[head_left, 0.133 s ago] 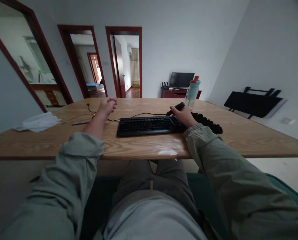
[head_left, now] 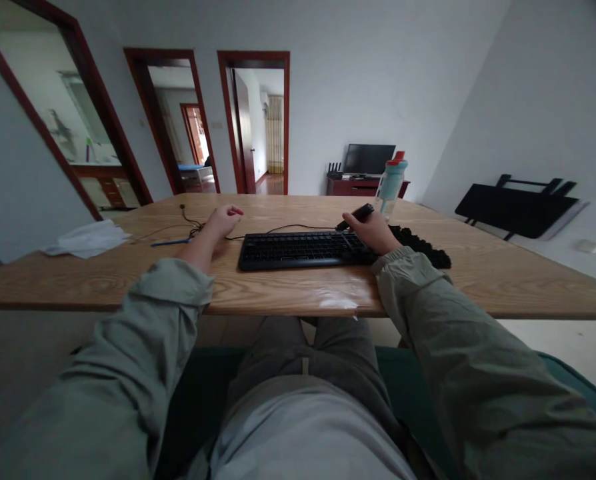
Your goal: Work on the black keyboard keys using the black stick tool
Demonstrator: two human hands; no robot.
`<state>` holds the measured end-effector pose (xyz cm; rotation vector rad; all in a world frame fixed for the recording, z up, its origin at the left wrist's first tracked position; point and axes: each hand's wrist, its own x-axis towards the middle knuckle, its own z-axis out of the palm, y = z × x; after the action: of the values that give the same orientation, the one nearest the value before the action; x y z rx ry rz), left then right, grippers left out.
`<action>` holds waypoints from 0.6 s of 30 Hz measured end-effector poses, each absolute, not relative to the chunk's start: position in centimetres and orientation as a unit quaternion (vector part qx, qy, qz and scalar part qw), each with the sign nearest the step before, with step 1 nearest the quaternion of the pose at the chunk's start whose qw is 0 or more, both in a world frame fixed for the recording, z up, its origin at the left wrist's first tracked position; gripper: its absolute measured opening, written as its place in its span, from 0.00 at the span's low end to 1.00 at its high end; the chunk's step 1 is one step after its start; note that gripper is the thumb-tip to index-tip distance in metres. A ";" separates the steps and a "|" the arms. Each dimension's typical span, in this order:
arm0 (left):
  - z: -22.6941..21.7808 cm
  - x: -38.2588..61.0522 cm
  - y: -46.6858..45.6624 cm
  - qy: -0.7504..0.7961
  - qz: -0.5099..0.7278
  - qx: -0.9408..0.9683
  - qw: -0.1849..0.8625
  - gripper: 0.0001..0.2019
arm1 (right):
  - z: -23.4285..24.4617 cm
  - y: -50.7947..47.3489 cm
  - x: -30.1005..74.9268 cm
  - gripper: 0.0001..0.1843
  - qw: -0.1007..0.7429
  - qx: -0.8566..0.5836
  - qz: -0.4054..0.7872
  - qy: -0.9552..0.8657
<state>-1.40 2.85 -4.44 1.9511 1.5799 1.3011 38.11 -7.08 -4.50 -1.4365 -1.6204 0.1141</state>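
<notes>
A black keyboard (head_left: 303, 250) lies flat on the wooden table in front of me. My right hand (head_left: 373, 231) is over its right end, closed around a dark, stubby cylindrical object (head_left: 355, 217) that tilts up to the right; its exact kind I cannot make out. Just left of the keyboard, my left hand (head_left: 223, 221) has its fingers curled in, and whatever may be inside them is hidden. Beside that hand run a thin black cable (head_left: 191, 220) and a slim blue stick-like item (head_left: 171, 243). A dark, nubby cloth (head_left: 423, 248) lies right of the keyboard, partly behind my right wrist.
Behind my right hand stands a clear and light-blue water bottle (head_left: 391, 187) with a red cap. Crumpled white tissue or cloth (head_left: 85, 239) lies at the table's left. The table's front edge (head_left: 288, 313) is close to my body. A monitor (head_left: 369, 159) stands against the far wall.
My left hand has come down slightly and turned, its fingers now pointing right. My right hand keeps its grip on the dark cylinder. The whole view has shifted a little.
</notes>
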 end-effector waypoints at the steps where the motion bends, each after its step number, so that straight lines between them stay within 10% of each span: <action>1: -4.5 -1.5 3.0 0.545 0.448 0.692 0.152 0.09 | -4.4 -7.3 38.1 0.21 0.458 -0.583 0.041 -0.670; 18: -3.7 -0.1 1.4 0.512 0.408 0.746 0.122 0.10 | -4.8 -9.8 37.8 0.17 0.434 -0.494 0.005 -0.753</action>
<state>-0.12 1.42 -3.74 2.1774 1.4949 1.1924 37.82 -9.84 -4.84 -1.2292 -1.8760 0.0121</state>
